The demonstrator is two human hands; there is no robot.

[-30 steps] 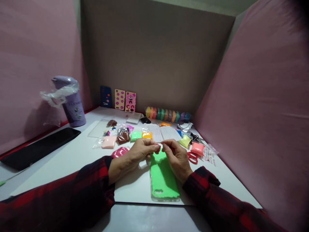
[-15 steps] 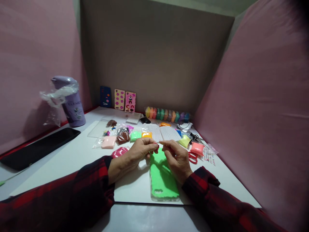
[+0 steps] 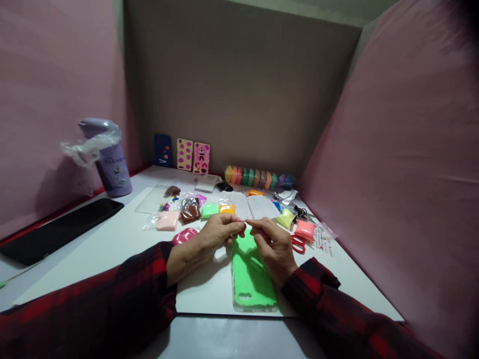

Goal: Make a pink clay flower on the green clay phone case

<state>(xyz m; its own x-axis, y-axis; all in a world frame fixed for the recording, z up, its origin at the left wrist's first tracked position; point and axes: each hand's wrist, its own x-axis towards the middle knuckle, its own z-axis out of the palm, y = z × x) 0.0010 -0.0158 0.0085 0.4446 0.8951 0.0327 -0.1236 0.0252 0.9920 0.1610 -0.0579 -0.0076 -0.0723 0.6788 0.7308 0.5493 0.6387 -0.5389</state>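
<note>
A clear phone case filled with bright green clay (image 3: 251,276) lies on the white board in front of me. My left hand (image 3: 217,233) hovers over its far end, fingers pinched on a small piece I cannot make out. My right hand (image 3: 273,245) meets it fingertip to fingertip, also pinched, resting partly over the case's right edge. Both sleeves are red and black plaid.
Small bags of coloured clay (image 3: 194,213), a pink lump (image 3: 185,235), red scissors (image 3: 298,244) and bead strips (image 3: 325,239) lie beyond my hands. Decorated phone cases (image 3: 192,155) and a row of clay tubs (image 3: 258,177) line the back wall. A purple tumbler (image 3: 110,159) and black phone (image 3: 56,232) sit left.
My right fingertips have drawn slightly apart from the left and come back close. The view has shifted a little. Otherwise the hands stay over the green case.
</note>
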